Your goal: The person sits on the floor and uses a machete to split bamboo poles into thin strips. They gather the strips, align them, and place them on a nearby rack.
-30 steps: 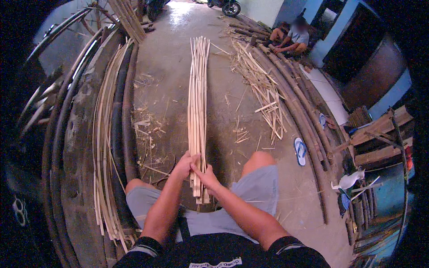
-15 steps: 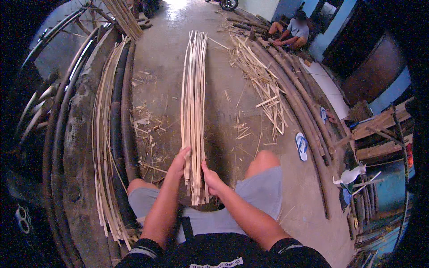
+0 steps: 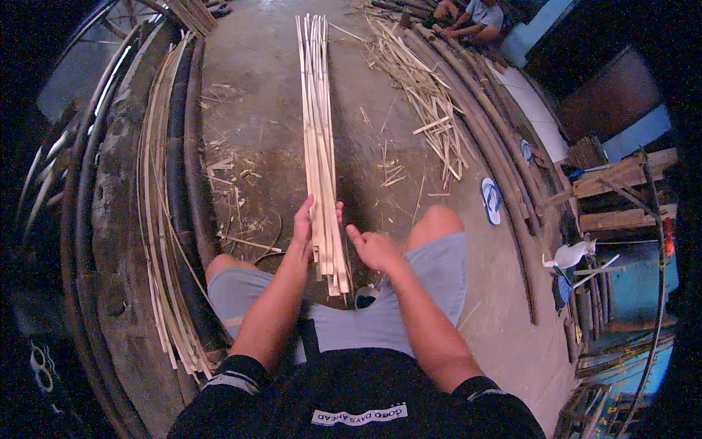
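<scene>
A long bundle of pale bamboo strips [image 3: 317, 139] stretches away from me over the floor, its near ends between my knees. My left hand [image 3: 304, 223] is wrapped round the bundle near its close end, the fingertips showing on the right side. Just right of the strips, my right hand [image 3: 376, 247] is apart from them, thumb raised and fingers loosely curled. I see nothing in that hand. The near ends of the strips are slightly uneven.
More bamboo strips [image 3: 155, 197] lean along dark poles [image 3: 191, 146] at my left. A heap of split strips [image 3: 424, 95] lies ahead right, beside long poles [image 3: 490, 132]. A flip-flop [image 3: 491, 201] and a white cat [image 3: 570, 254] are at right; another person [image 3: 479, 18] sits beyond.
My right hand has let go of the bundle and moved off to the right. My left hand keeps its hold. The whole view has shifted, so things appear higher in the picture.
</scene>
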A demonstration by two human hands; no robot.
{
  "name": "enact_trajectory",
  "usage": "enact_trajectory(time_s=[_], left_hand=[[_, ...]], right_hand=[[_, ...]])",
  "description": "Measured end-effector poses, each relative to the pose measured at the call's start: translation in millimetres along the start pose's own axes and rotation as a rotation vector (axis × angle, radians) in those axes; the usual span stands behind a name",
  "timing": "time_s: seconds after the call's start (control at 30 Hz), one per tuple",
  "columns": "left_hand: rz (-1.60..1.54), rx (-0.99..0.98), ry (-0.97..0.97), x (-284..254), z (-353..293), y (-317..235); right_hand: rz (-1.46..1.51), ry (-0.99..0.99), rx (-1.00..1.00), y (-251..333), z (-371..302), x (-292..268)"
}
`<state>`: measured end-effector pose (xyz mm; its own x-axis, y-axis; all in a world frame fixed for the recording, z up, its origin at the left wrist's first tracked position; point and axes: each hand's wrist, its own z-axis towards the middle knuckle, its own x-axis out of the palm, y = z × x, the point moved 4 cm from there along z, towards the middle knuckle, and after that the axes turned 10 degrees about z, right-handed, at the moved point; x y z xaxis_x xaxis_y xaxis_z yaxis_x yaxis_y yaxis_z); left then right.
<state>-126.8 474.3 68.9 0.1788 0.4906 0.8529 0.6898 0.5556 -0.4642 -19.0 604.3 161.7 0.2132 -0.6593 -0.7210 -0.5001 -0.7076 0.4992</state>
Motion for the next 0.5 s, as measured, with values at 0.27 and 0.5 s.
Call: enact_trajectory(time_s=[0.27, 0.5], left_hand=[[-0.253, -0.066, 0.331, 36, -10, 0], [-0.468, -0.081, 0.679, 54, 9, 9]], right_hand=[[-0.297, -0.442, 0.065, -31, -13, -154], [-0.108, -0.527, -0.307, -1, -57, -117]])
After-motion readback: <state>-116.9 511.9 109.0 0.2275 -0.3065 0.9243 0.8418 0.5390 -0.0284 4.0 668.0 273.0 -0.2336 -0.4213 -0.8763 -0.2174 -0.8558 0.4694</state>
